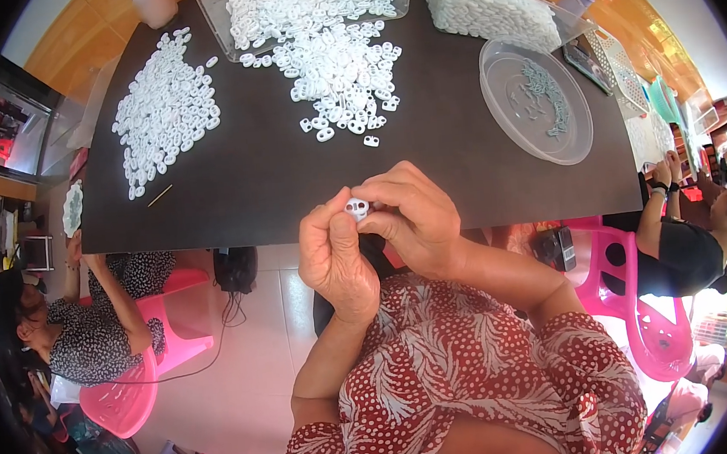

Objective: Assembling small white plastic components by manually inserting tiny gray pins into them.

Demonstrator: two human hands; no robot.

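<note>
A person's left hand (336, 259) and right hand (419, 223) pinch a white two-holed plastic piece (358, 209) above the tabletop's (251, 206) near edge, apparently steadying it.
Head view: matching pieces (338, 71) spill from a far-edge clear tray (212, 19), probably for easy reach; rightward, a round dish (511, 126) likely keeps tiny grey-green parts (548, 97) from scattering.

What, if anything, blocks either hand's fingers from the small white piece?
Nothing visible. The left hand and right hand meet with their fingers at the small white piece, one from each side. The middle pile of white pieces lies beyond them on the dark table, not in between.
</note>
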